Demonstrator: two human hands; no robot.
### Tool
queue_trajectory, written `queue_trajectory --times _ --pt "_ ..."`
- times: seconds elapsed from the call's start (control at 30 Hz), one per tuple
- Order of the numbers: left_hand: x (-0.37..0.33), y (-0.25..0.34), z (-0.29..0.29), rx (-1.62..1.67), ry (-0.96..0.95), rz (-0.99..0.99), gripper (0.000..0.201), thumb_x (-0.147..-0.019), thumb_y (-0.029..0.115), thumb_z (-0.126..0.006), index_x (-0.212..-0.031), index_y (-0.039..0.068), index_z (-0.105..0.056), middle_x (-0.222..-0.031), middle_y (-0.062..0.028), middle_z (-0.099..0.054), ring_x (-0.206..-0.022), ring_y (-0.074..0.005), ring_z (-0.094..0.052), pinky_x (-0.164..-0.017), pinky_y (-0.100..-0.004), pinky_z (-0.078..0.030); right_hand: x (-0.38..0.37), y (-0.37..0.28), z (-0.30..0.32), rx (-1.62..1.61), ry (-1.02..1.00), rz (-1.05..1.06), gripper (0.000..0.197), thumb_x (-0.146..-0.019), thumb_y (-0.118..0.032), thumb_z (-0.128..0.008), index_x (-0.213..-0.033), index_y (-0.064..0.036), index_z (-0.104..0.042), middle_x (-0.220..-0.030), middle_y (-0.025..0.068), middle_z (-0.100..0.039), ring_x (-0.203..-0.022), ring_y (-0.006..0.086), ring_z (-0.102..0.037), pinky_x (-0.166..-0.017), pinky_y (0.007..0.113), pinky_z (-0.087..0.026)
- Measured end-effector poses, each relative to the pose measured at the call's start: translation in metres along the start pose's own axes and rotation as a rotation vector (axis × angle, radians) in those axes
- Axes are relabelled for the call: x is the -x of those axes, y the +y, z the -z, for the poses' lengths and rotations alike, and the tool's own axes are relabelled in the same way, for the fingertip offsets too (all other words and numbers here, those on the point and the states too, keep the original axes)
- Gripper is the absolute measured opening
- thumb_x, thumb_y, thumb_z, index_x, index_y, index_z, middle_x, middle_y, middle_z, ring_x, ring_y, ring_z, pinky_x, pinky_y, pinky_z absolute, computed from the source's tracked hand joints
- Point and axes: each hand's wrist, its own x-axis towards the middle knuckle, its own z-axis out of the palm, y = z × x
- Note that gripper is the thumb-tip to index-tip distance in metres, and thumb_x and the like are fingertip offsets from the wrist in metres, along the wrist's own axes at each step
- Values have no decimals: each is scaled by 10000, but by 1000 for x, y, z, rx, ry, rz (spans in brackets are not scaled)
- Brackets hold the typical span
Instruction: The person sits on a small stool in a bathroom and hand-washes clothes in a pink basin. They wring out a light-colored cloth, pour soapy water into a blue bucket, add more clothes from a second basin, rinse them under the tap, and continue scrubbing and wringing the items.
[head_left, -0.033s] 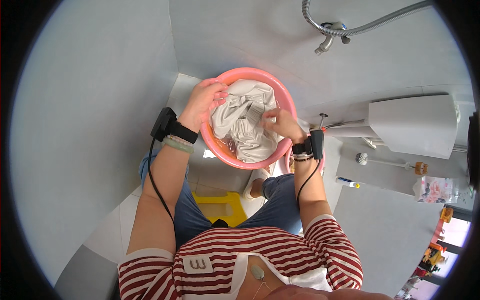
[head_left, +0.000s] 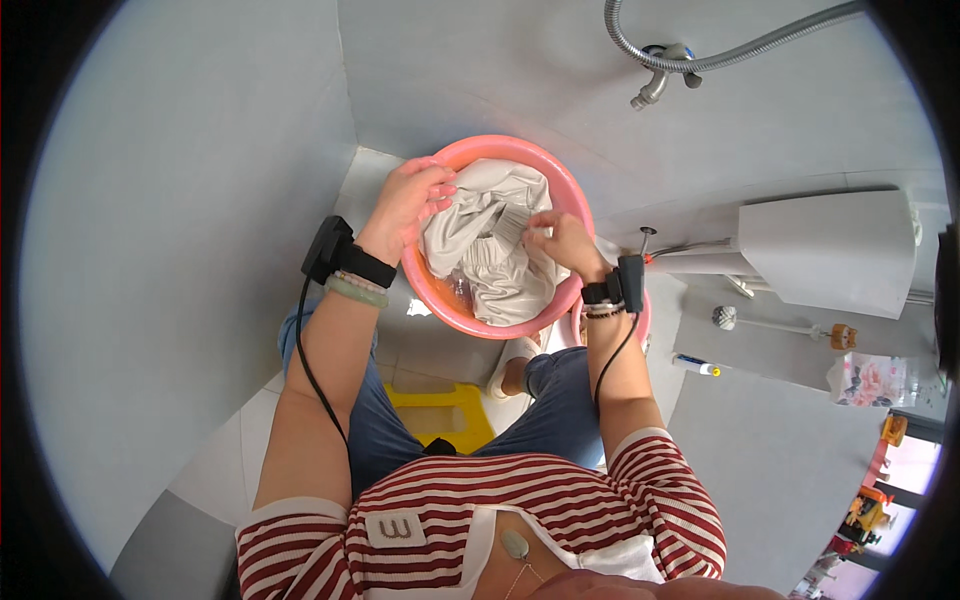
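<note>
A cream, shiny garment [head_left: 485, 200] with gathered elastic bands lies bunched and wet in a round pink basin [head_left: 577, 195]. A little water shows at the basin's lower left. My left hand [head_left: 412, 200] rests at the basin's left rim, its fingers loosely spread over the garment's edge. Over the right part of the garment is my right hand [head_left: 562, 243], its fingers bent in toward the thumb near an elastic band. What lies between those fingertips, if anything, is hidden.
Below the basin are a second pink basin [head_left: 643, 318] and a yellow plastic stool [head_left: 470, 415]. A tap [head_left: 652, 90] with a metal hose juts from the far wall. On the right are a white tank [head_left: 830, 250], a long-handled brush [head_left: 724, 318] and a tissue pack [head_left: 870, 378].
My right hand has shifted slightly up and its fingers have curled in more over the garment. My left hand and the garment stay where they were.
</note>
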Motion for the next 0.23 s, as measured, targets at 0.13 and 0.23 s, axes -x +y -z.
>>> queue_trajectory --times 0.13,0.23 --pt "0 -1 5 -2 8 21 302 -801 142 -609 -1058 64 -471 -963 -83 -583 -850 -180 -565 -746 -307 -456 -18 -20 -26 105 108 13 411 -711 -305 -657 -986 -2 -633 -961 215 -619 -923 344 -593 -827 377 -461" --pt "2 1 3 0 -20 35 314 -807 144 -608 -1079 77 -466 -995 -84 -581 -866 -183 -561 -761 -308 -453 -35 -14 -56 270 -5 -28 796 -726 -370 -654 -1356 -62 -278 -1208 228 -501 -1063 378 -519 -882 381 -436"
